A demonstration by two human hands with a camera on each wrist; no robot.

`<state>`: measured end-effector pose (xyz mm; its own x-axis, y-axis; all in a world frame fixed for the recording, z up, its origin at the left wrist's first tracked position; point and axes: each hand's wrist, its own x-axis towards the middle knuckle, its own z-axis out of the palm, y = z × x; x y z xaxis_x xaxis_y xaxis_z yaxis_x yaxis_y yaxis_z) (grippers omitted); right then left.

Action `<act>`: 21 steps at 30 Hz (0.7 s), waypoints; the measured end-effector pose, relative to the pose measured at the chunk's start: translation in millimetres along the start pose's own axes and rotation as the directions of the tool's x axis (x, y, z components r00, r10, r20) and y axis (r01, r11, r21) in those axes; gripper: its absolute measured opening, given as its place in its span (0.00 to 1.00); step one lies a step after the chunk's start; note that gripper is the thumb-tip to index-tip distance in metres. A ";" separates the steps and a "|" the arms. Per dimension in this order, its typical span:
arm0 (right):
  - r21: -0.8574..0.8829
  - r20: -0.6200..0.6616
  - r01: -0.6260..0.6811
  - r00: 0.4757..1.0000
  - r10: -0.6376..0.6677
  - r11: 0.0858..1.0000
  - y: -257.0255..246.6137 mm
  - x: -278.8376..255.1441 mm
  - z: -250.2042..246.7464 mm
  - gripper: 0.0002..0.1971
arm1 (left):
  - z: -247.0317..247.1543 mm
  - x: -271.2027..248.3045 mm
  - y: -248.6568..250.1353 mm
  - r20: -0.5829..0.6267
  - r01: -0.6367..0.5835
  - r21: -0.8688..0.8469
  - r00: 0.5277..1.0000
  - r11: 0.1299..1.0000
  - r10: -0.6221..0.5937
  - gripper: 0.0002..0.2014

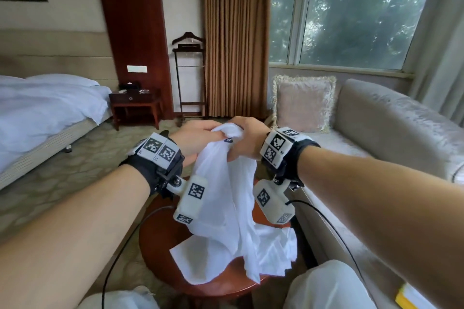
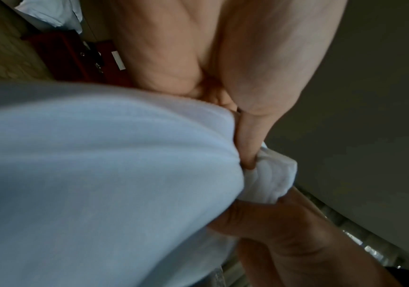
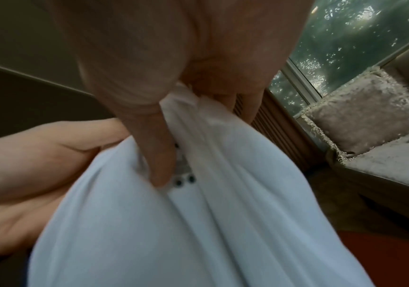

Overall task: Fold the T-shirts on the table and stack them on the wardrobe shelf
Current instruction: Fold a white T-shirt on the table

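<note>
A white T-shirt (image 1: 221, 198) hangs bunched from both hands above a round red-brown table (image 1: 160, 253), its lower part still lying crumpled on the tabletop. My left hand (image 1: 198, 137) grips the gathered top of the cloth, and my right hand (image 1: 244, 139) grips it right beside, the two hands touching. In the left wrist view the left fingers (image 2: 250, 143) pinch a wad of the T-shirt (image 2: 100, 174). In the right wrist view the right fingers (image 3: 159, 153) curl into folds of the T-shirt (image 3: 198, 223) near a small dark print.
A grey sofa (image 1: 391, 128) with a fringed cushion (image 1: 303, 105) stands to the right, close to the table. A bed (image 1: 45, 108), a dark nightstand (image 1: 135, 103) and a valet stand (image 1: 188, 75) are at the left and back. My knees (image 1: 329, 286) sit below the table.
</note>
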<state>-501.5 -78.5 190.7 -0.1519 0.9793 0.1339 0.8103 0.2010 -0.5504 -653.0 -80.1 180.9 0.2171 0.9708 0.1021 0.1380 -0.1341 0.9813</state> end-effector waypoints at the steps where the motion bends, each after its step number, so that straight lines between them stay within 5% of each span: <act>1: 0.020 -0.024 -0.004 1.000 0.004 1.000 1.2 -1.5 -0.9 0.24 | -2.3 0.2 -0.1 -0.029 -0.006 -0.010 1.000 1.000 0.005 0.09; 4: 0.106 -0.144 -0.086 0.984 0.101 0.991 8.3 -2.1 -5.2 0.13 | -7.2 -0.7 -3.8 -0.052 0.016 -0.068 0.998 0.998 -0.020 0.15; 9: 0.400 -0.191 -0.145 0.952 0.238 0.905 9.5 -0.5 -14.7 0.10 | -3.2 -0.3 -20.2 0.049 0.139 0.126 0.988 0.982 -0.146 0.18; 13: 0.454 -0.192 -0.221 0.922 0.337 0.863 15.0 -7.0 -29.7 0.09 | -0.4 10.5 -24.5 -0.196 0.127 0.131 0.975 0.983 -0.100 0.11; 18: -0.009 -0.229 -0.265 0.939 0.256 0.964 15.7 -8.7 -21.2 0.36 | 4.6 13.2 -9.6 -0.205 -0.205 0.230 0.945 0.951 0.254 0.06; 21: 0.097 -0.176 -0.094 0.978 0.110 0.991 12.6 -11.7 -14.9 0.28 | 7.9 10.3 3.6 -0.064 -0.280 0.341 0.945 0.897 0.320 0.06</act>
<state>-481.0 -87.8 194.4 0.0404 0.9757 0.2151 0.7626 0.1090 -0.6376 -642.7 -72.1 184.2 0.1879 0.8876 0.4206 0.3926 -0.4604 0.7962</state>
